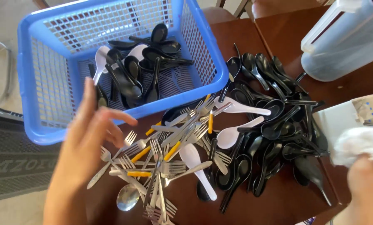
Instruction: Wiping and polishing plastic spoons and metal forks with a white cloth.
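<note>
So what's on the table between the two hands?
In the head view, between the left hand and the right hand lies a heap of metal forks, then white spoons and black spoons.

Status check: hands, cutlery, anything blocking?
Left hand open, empty, above metal forks. Right hand grips white cloth. Black plastic soup spoons piled beside blue plastic basket. Nothing blocking.

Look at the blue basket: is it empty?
No, the blue basket holds a heap of black soup spoons and at least one white spoon, while the left hand hovers open beside it.
</note>
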